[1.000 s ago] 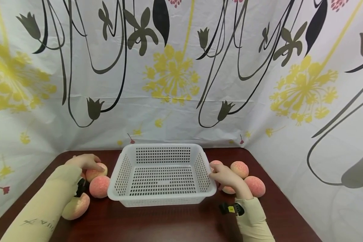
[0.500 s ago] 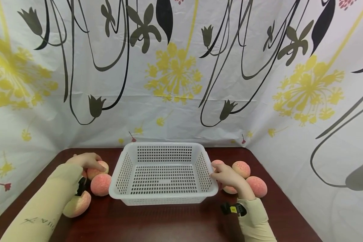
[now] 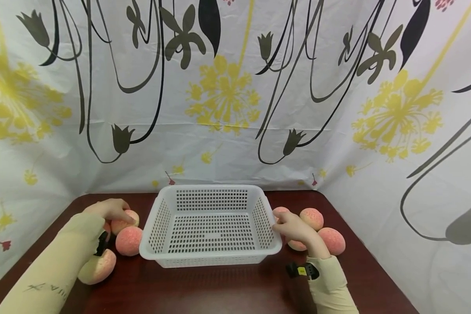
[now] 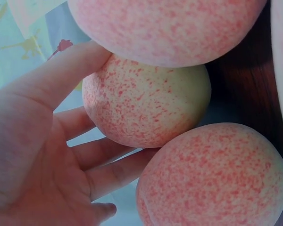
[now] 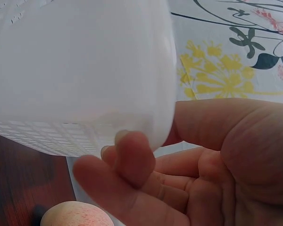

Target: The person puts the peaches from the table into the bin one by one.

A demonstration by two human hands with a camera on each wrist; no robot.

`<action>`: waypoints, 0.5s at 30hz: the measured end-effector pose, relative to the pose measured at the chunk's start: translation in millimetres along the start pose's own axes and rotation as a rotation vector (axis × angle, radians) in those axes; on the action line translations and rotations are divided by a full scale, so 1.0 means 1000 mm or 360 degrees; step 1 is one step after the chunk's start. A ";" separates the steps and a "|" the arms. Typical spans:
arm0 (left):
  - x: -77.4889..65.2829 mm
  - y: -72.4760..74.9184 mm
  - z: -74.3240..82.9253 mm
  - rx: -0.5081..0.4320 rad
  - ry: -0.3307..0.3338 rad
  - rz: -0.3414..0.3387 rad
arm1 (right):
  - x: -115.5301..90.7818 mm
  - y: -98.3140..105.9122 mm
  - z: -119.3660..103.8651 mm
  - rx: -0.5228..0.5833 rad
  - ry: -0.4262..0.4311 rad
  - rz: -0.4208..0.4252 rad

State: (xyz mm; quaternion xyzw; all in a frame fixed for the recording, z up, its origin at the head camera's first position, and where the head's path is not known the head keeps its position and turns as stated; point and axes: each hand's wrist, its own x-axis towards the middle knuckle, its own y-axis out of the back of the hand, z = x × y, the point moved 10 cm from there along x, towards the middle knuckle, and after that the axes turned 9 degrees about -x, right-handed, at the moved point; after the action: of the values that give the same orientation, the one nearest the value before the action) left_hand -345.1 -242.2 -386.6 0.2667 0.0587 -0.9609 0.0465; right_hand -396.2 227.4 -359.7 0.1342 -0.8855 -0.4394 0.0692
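Observation:
A white plastic basket [image 3: 220, 254] with a perforated floor and walls sits on the dark table. At its right rim, my right hand [image 3: 294, 227] pinches the edge; in the right wrist view the thumb lies on one side of the basket wall [image 5: 85, 61] and curled fingertips [image 5: 136, 157] on the other. On the left, my left hand [image 3: 109, 209] holds a pink-speckled peach [image 4: 146, 103], thumb at one side and fingers curving behind it. Two more peaches, an upper one [image 4: 170, 28] and a lower one [image 4: 217, 174], crowd close to it in the left wrist view.
Several peaches lie on both sides of the basket, among them a front left one [image 3: 98, 267], one against the basket's left side [image 3: 128, 240] and a right outer one [image 3: 331, 240]. A patterned white cloth [image 3: 220, 161] hangs behind and beside the table [image 3: 204, 288].
The whole head view shifts slightly. Both hands keep their places at the peach and the basket rim.

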 end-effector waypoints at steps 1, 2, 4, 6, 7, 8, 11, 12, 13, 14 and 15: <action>-0.001 0.001 -0.001 0.0001 0.0008 0.0017 | 0.000 0.000 0.000 0.0011 -0.0001 -0.0001; -0.002 0.003 -0.002 -0.0005 0.0033 0.0054 | 0.000 0.000 -0.001 0.0018 0.0001 -0.0004; -0.006 0.002 -0.004 0.0005 0.0076 0.0056 | 0.001 -0.001 0.000 0.0017 -0.0013 -0.0001; -0.011 0.000 -0.003 -0.0006 0.0082 0.0068 | 0.001 -0.001 0.001 0.0010 -0.0018 0.0002; -0.014 -0.002 -0.001 0.0003 0.0066 0.0058 | 0.001 -0.001 0.001 0.0004 -0.0021 0.0005; -0.018 -0.004 0.002 0.0017 0.0046 0.0048 | 0.002 -0.001 0.001 -0.0003 -0.0026 0.0005; -0.027 -0.007 0.008 0.0042 -0.0013 0.0048 | 0.002 -0.001 0.003 -0.0013 -0.0041 0.0011; -0.030 -0.008 0.009 0.0056 -0.0030 0.0054 | 0.002 -0.001 0.004 -0.0015 -0.0051 0.0014; -0.031 -0.010 0.011 0.0061 -0.0050 0.0036 | 0.002 -0.001 0.005 -0.0012 -0.0057 0.0014; -0.032 -0.010 0.012 0.0064 -0.0067 0.0032 | 0.002 -0.001 0.005 -0.0006 -0.0060 0.0014; -0.032 -0.010 0.012 0.0061 -0.0068 0.0027 | 0.002 -0.001 0.006 -0.0001 -0.0063 0.0016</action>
State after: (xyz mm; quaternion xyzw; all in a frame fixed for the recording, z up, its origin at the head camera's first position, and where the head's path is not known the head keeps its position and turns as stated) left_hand -325.1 -232.3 -358.5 0.2474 0.0370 -0.9669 0.0508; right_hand -399.2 230.5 -364.0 0.1209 -0.8872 -0.4420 0.0539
